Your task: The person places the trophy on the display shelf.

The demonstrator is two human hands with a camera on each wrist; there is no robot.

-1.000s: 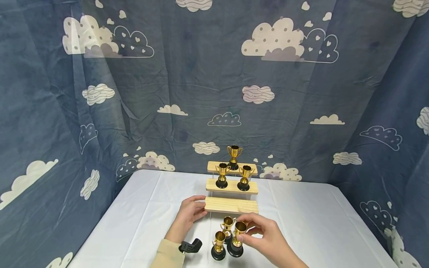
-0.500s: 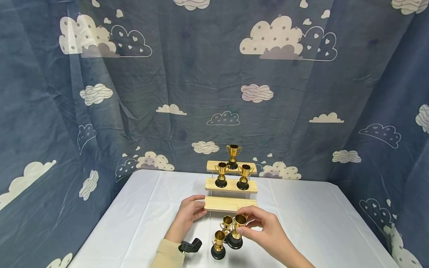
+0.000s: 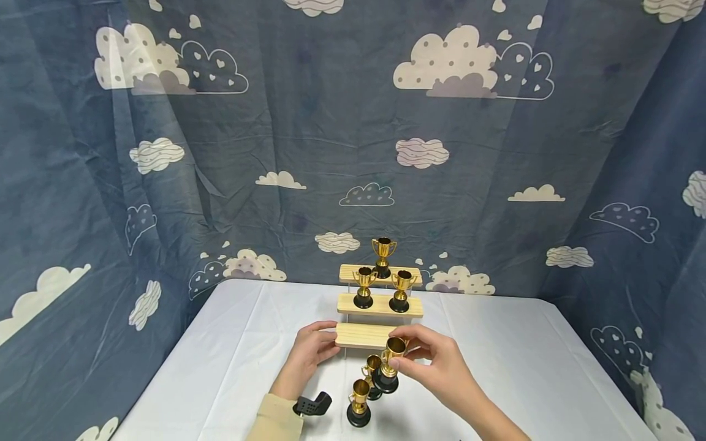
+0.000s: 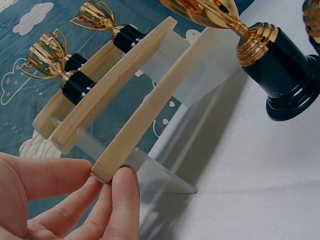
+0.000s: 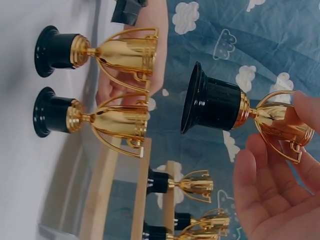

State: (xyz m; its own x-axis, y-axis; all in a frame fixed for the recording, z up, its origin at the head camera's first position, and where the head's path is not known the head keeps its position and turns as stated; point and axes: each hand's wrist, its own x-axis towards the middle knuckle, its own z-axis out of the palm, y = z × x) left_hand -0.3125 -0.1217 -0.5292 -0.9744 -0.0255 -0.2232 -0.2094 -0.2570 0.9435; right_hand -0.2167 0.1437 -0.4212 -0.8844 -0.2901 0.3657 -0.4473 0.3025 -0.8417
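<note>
My right hand (image 3: 436, 361) holds a small gold trophy (image 3: 386, 378) with a black base by its cup. In the right wrist view this trophy (image 5: 217, 102) is off the table, gripped by thumb and fingers. Two similar trophies stand on the white table, a front one (image 3: 359, 404) and one behind (image 3: 372, 369) partly hidden by the held trophy. My left hand (image 3: 309, 352) pinches the left end of the lowest wooden board (image 3: 361, 335) of a three-step display stand; the left wrist view shows thumb and fingertips on that board's end (image 4: 112, 162).
Two trophies (image 3: 363, 288) (image 3: 401, 292) stand on the middle board (image 3: 380, 304), and another trophy (image 3: 383, 254) on the top board (image 3: 353, 273). Clear side panels (image 4: 162, 172) support the boards. A patterned blue curtain (image 3: 331, 122) surrounds the white-covered table (image 3: 485, 343).
The right hand has lifted the trophy from beside the other two and carried it up and forward toward the lowest board. My left hand has stayed at the stand.
</note>
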